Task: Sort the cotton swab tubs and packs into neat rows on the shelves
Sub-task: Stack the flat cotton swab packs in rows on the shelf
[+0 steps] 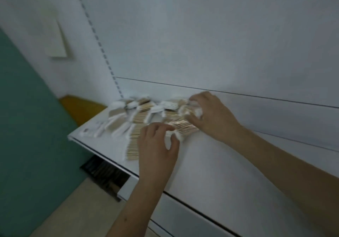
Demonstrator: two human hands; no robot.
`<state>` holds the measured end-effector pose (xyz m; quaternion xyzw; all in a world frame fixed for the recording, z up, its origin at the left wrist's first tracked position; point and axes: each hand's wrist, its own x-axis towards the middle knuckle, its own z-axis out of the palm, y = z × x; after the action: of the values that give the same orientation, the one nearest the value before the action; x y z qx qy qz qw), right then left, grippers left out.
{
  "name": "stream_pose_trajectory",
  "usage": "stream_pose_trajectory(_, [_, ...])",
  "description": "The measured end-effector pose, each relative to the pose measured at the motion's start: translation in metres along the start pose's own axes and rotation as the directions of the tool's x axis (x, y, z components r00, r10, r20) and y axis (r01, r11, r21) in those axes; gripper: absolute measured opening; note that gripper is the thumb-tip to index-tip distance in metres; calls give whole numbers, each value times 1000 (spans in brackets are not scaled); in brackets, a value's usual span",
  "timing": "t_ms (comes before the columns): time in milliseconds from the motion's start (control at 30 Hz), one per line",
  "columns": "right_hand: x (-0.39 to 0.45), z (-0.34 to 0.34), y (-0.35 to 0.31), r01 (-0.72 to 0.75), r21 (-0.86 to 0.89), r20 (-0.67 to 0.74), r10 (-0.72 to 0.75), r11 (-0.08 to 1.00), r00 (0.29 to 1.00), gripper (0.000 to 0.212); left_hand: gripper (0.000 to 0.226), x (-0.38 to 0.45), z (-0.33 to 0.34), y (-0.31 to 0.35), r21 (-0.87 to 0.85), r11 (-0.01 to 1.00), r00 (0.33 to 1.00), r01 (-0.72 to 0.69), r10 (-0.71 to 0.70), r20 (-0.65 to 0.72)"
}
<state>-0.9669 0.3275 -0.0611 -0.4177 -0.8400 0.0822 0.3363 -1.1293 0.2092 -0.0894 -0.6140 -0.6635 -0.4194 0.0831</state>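
Several flat packs of wooden-stick cotton swabs (141,116) lie in a loose overlapping heap at the left end of a white shelf (211,167). One clear pack (183,126) lies between my hands. My left hand (157,148) pinches its near white end with curled fingers. My right hand (211,113) grips its far end by the back panel. The picture is blurred, so pack edges are unclear. No tubs show.
A white back panel (201,44) with a slotted upright (102,53) rises behind the shelf. To the left are a teal wall (27,117), a yellow object (78,106) and a dark floor grate (104,176) below the shelf edge.
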Motion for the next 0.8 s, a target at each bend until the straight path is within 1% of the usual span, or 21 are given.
stream_pose_trajectory(67, [-9,29,-4,97,-133,53,-90,986,995,66,33,-6,-5,-22,194,968,985,157,-139,-104])
stream_pose_trajectory(133, [-15,46,-4,160,-242,88,-143,957,986,79,54,-14,-1,-36,310,909,960,278,-256,-111])
stream_pose_trajectory(167, [-17,50,-3,176,-279,95,-155,944,983,83,60,-17,2,-40,333,883,944,329,-318,-90])
stream_pose_trajectory(200, [-18,53,-1,183,-296,97,-161,937,982,86,61,-20,5,-42,335,861,922,382,-382,-69])
stream_pose_trajectory(267, [-19,54,3,186,-297,101,-163,937,982,88,55,-21,9,-45,319,831,884,455,-465,-49])
stream_pose_trajectory(367, [-18,54,7,249,-294,98,-230,923,968,79,45,-22,8,-47,256,865,899,431,-436,-38])
stream_pose_trajectory(433, [-19,55,9,287,-241,69,-278,927,958,67,41,-23,5,-43,134,897,906,421,-421,-32])
stream_pose_trajectory(533, [-21,53,4,308,-124,-3,-310,943,951,57,36,-23,0,-33,-46,899,899,435,-437,-44])
stream_pose_trajectory(600, [-21,50,-1,318,-97,-69,-325,943,943,54,38,-24,-2,-30,-83,904,905,419,-423,-43])
stream_pose_trajectory(667, [-22,47,-5,336,-85,-126,-345,938,930,50,45,-24,-3,-30,-91,915,918,392,-396,-30])
stream_pose_trajectory(733, [-23,45,-6,322,-54,-152,-326,945,933,47,51,-25,-3,-32,-99,924,928,370,-373,-9])
stream_pose_trajectory(800, [-23,45,-6,289,-19,-176,-288,957,941,45,47,-24,-2,-33,-106,927,932,360,-362,-1])
